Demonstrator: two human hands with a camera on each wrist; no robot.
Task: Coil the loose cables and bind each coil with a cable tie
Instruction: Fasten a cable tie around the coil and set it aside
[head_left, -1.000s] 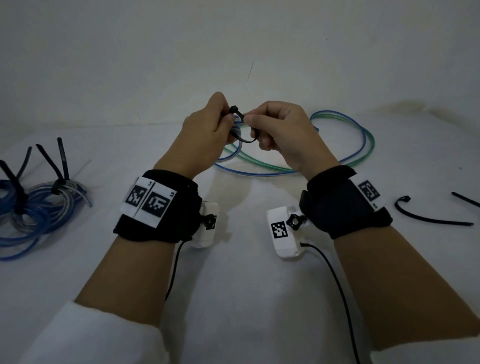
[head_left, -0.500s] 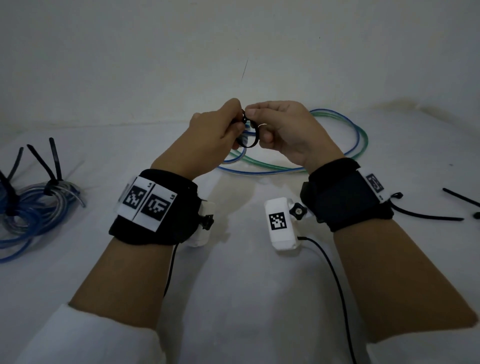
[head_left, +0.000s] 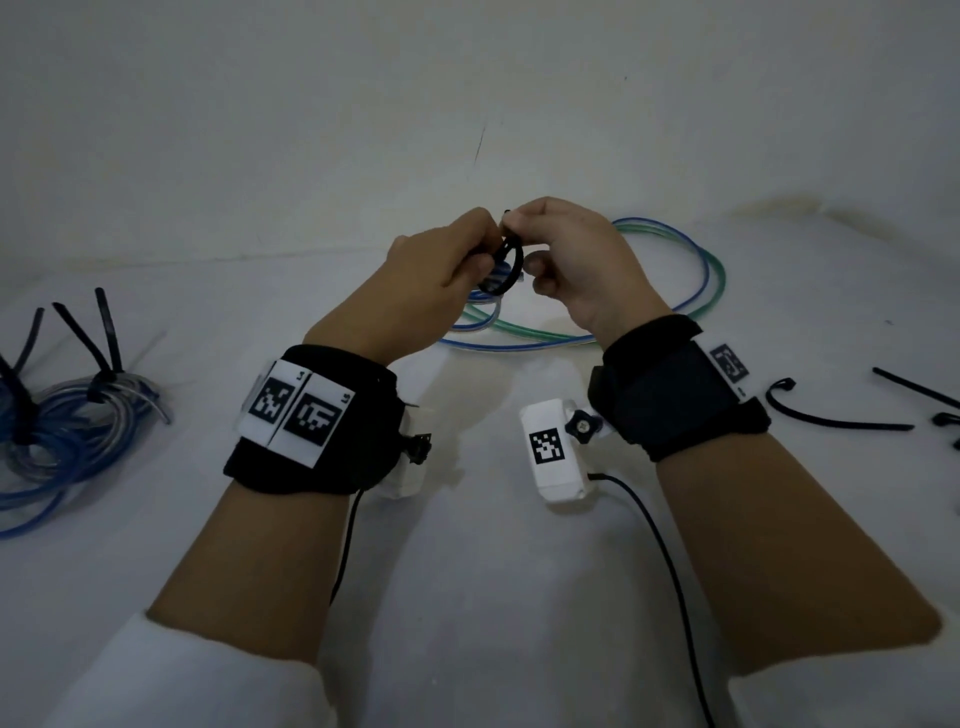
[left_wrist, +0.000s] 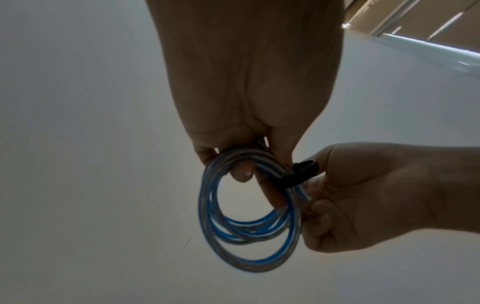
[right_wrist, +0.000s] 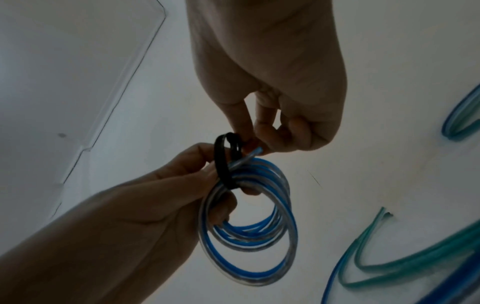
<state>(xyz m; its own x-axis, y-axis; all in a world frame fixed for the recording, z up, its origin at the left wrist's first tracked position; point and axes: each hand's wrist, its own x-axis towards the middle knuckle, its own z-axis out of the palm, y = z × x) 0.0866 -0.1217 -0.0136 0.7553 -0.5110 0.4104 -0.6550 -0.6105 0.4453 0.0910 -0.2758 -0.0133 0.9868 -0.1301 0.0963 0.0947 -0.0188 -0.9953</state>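
Note:
A small coil of blue and clear cable (left_wrist: 249, 218) hangs from my left hand (left_wrist: 249, 174), whose fingers curl through and around its top. A black cable tie (right_wrist: 222, 162) loops round the strands there. My right hand (right_wrist: 249, 142) pinches the tie's upper end between thumb and forefinger, right beside the coil's cut end. In the head view both hands meet above the table: left hand (head_left: 480, 254), right hand (head_left: 519, 228), with the tie's loop (head_left: 511, 262) between them and the coil (head_left: 485, 296) mostly hidden.
Loose blue and green cables (head_left: 691, 291) lie on the white table behind my hands. Coils bound with black ties (head_left: 67, 431) sit at the far left. Spare black ties (head_left: 831, 421) lie at the right. Wrist camera leads trail toward me.
The hands have drawn closer together. The tie's head, which stuck up between them a second ago, now sits under my right fingertips, and the loop hangs tighter round the coil.

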